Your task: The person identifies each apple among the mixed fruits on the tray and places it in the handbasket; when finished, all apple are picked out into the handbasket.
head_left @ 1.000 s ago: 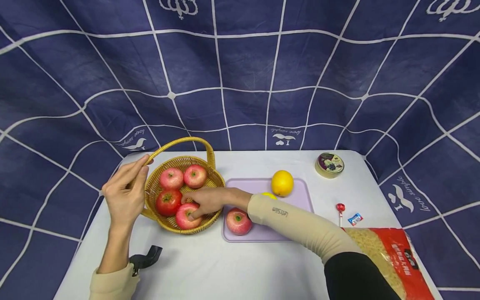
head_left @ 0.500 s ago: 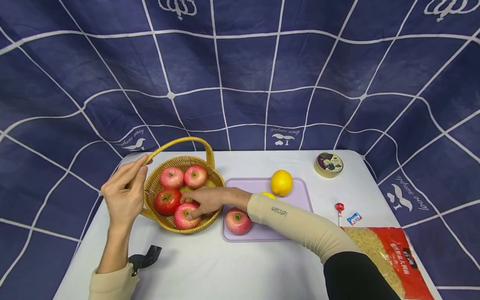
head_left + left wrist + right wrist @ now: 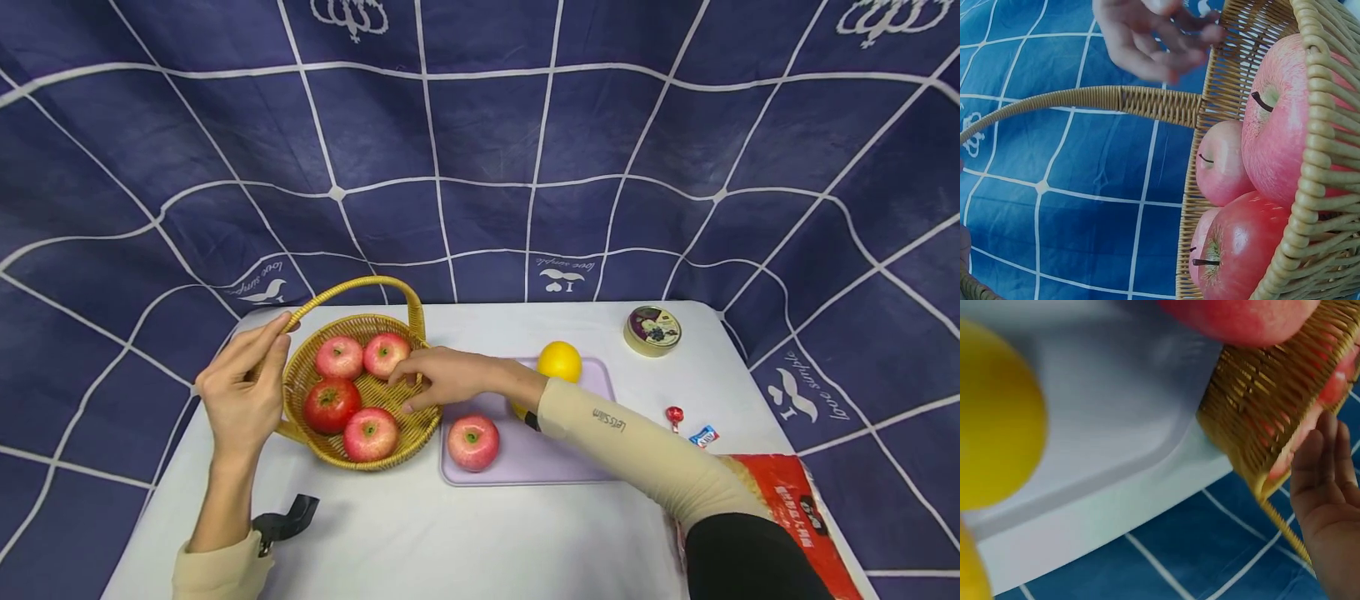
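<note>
My left hand grips the handle of a yellow wicker basket at the table's left. Several red-pink apples lie inside, including a darker red one and a pinker one at the front. Over the basket's right rim hangs my right hand, fingers loosely bent and holding nothing; the right wrist view also shows this hand with nothing in it. Beside the basket, a single apple sits on a lilac tray.
An orange lies at the tray's back; another yellow fruit is mostly hidden by my right forearm. To the right are a round tin, a red lollipop, a small blue wrapped candy and a red food bag.
My right hand has let go of the front apple, which stays in the basket, and has drawn back up and right to the rim. My left hand keeps its hold on the handle.
</note>
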The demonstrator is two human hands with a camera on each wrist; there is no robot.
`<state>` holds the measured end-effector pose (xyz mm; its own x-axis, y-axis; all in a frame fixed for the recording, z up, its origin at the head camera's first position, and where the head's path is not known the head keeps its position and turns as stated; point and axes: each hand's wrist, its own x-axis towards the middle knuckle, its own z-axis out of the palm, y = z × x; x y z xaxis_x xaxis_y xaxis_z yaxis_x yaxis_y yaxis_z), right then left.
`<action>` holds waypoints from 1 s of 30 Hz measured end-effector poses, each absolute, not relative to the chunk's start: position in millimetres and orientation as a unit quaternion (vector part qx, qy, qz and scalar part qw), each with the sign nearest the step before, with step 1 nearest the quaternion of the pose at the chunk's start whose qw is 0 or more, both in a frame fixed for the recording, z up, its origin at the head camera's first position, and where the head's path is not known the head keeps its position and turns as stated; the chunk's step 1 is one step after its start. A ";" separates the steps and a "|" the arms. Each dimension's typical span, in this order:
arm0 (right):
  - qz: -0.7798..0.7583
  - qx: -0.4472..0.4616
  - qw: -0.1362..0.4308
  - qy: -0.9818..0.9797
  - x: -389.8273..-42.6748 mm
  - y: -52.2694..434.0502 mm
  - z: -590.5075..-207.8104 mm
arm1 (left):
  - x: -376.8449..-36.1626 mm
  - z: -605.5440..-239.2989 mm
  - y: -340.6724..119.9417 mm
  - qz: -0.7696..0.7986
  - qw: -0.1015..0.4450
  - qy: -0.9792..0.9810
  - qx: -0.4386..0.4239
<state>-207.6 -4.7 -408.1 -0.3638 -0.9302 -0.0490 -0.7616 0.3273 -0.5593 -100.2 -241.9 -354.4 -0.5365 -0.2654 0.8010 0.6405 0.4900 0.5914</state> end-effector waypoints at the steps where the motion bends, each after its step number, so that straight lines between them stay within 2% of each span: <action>1: -0.238 -0.530 0.181 0.794 -207.7 -0.3 -405.7 | -100.0 -354.6 -242.1 -0.489 0.464 -0.728 -0.128; 6: -0.277 -0.505 0.196 0.793 -208.1 26.7 -403.5 | -99.9 -355.4 -241.7 -0.489 0.463 -0.728 -0.129; 15: -0.242 -0.465 0.270 0.808 -205.1 71.5 -426.1 | -100.4 -354.7 -242.1 -0.487 0.467 -0.727 -0.128; 21: -0.237 -0.444 0.308 0.807 -191.0 77.8 -437.3 | -99.3 -353.3 -242.6 -0.483 0.466 -0.730 -0.128; 30: -0.223 -0.453 0.318 0.802 -177.8 77.9 -449.5 | -99.7 -354.8 -243.2 -0.482 0.465 -0.731 -0.132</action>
